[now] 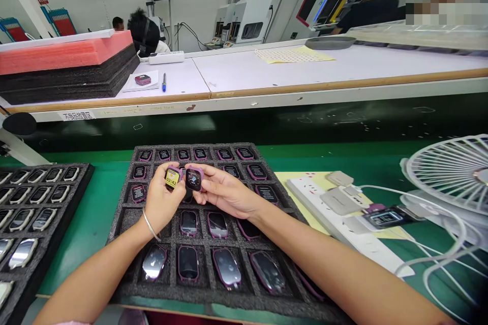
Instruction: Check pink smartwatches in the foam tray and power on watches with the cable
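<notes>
My left hand [163,194] is closed on a purple smartwatch case [173,176] whose lit yellow screen reads 02:42. Close beside it, my right hand [224,190] grips a second purple smartwatch case [194,179] with a dark screen showing a small dial. Both are held up over a black foam tray [129,223] with square compartments. Purple watch cases sit in many of these; those in the back rows have lit text, while the front ones, such as this watch case [188,263], have dark screens. My hands and forearms hide part of the tray.
At the left lies another foam tray [82,183] of pale watch cases. A white power strip [354,238], cables and a white fan [453,177] stand at the right. Behind is a raised shelf [236,73] with a pen [163,83] and stacked foam [68,78]. People sit beyond it.
</notes>
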Tool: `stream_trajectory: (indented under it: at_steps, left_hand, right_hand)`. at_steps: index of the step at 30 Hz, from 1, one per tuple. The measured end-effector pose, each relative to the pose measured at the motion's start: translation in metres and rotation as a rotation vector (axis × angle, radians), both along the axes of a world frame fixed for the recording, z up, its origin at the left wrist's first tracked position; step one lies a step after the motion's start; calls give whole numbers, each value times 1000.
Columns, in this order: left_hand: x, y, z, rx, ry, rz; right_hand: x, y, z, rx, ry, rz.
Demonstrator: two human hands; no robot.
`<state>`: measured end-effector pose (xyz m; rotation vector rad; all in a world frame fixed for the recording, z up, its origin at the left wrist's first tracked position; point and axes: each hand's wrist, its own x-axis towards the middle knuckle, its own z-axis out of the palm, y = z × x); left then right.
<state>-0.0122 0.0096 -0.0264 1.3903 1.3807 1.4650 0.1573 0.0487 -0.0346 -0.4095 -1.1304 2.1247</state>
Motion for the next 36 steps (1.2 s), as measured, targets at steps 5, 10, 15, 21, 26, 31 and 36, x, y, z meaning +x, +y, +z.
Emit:
stream_trajectory:
  at_steps: [5,10,15,21,26,31,36]
  left_hand:
    - [-1,0,0,-6,48,11]
    - [-1,0,-1,-11,31,12]
    - [-1,0,0,-3,37,22]
    - [-2,0,0,-2,44,10]
    - [-1,0,0,8,39,18]
    - [-1,0,-1,5,61,20]
    - [-2,-1,0,4,52,12]
  right_hand:
    - [0,1,1,6,4,13]
    - [1,0,1,10,5,13]
    - [1,-1,1,15,-3,12]
    - [0,-2,2,3,1,-1]
    - [0,-1,2,-3,-1,0]
    - [0,-1,1,2,-10,1]
    - [1,-1,2,1,-12,0]
